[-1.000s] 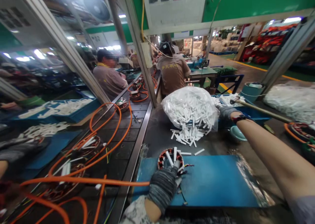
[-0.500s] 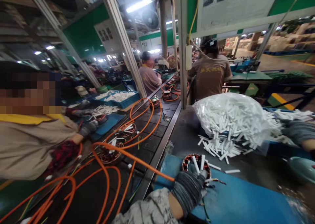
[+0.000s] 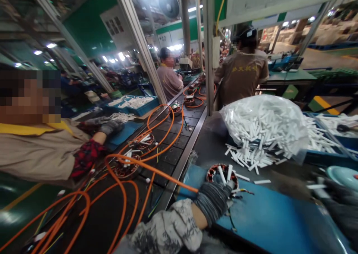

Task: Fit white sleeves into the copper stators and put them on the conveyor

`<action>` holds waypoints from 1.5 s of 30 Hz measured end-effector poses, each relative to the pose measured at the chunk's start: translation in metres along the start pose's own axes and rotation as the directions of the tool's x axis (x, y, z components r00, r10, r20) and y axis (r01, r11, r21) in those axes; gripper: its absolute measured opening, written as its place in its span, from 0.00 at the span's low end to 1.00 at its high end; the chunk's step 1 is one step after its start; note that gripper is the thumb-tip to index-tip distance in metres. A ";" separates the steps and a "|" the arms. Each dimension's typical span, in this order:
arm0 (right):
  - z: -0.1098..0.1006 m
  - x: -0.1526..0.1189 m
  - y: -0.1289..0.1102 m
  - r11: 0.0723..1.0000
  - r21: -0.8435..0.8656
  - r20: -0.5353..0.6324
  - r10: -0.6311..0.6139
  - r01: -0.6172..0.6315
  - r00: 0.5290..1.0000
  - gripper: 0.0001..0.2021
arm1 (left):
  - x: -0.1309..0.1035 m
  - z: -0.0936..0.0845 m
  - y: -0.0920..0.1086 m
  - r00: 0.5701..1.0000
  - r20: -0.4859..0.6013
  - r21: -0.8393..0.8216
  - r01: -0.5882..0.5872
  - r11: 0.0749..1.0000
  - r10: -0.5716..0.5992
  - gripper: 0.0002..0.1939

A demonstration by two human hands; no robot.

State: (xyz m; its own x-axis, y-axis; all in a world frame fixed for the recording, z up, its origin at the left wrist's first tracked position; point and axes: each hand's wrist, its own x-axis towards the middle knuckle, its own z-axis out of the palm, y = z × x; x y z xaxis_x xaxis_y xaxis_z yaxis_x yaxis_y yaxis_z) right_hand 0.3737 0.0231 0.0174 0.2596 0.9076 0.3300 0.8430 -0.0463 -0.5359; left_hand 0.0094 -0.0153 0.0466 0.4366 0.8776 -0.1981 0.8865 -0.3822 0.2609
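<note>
My left hand (image 3: 214, 203), in a dark grey glove, grips the near rim of a copper-wound ring (image 3: 214, 172) on the blue mat (image 3: 268, 216). Two white tubes stand up out of the ring by its fingertips, and short wires trail from its right side. At the right edge my right hand (image 3: 339, 209), gloved and blurred by motion, has a white tube (image 3: 316, 186) at its closed fingers. Loose white tubes (image 3: 254, 159) lie beyond the ring, in front of a clear plastic bag (image 3: 265, 123) full of them.
Orange cable loops (image 3: 123, 194) and more wound rings (image 3: 127, 166) lie on the conveyor at left. A metal rail (image 3: 187, 149) edges it. Across it, a co-worker's gloved hand (image 3: 110, 127) is near a blue mat. A pale green bowl (image 3: 342, 175) and a blue bin (image 3: 321, 157) stand at right.
My right hand has moved down and nearer from the tube pile at the right. My left hand stays on the ring. The co-worker's arm at left has shifted, and the view has tilted slightly.
</note>
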 end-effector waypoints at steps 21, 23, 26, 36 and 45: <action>0.024 -0.079 -0.096 0.856 -0.075 0.264 -0.477 0.511 0.838 0.21 | 0.001 -0.009 -0.008 0.995 -0.101 -0.037 0.007 0.999 -0.011 0.16; 0.024 -0.076 -0.097 0.833 -0.083 0.257 -0.512 0.547 0.820 0.21 | 0.002 -0.007 -0.009 0.996 -0.094 -0.045 0.005 0.999 -0.009 0.17; 0.022 -0.072 -0.099 0.759 -0.170 0.220 -0.593 0.629 0.775 0.23 | 0.000 -0.004 -0.009 0.994 -0.112 -0.049 -0.014 0.999 0.009 0.17; 0.040 -0.071 -0.089 0.915 0.210 0.060 -0.364 0.345 0.929 0.15 | -0.002 -0.004 -0.005 0.981 -0.189 -0.038 -0.047 0.998 0.039 0.16; 0.037 -0.073 -0.098 0.878 0.475 0.245 -0.070 -0.056 0.967 0.11 | -0.002 0.001 -0.007 0.976 -0.213 -0.005 -0.052 0.999 0.050 0.17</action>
State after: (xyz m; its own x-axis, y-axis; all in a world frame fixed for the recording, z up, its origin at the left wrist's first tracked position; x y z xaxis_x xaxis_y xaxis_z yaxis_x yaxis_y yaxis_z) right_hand 0.2542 -0.0234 0.0173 0.0766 0.9830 0.1668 0.5020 0.1065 -0.8583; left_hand 0.0023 -0.0149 0.0440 0.4376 0.8989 0.0213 0.8616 -0.4260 0.2758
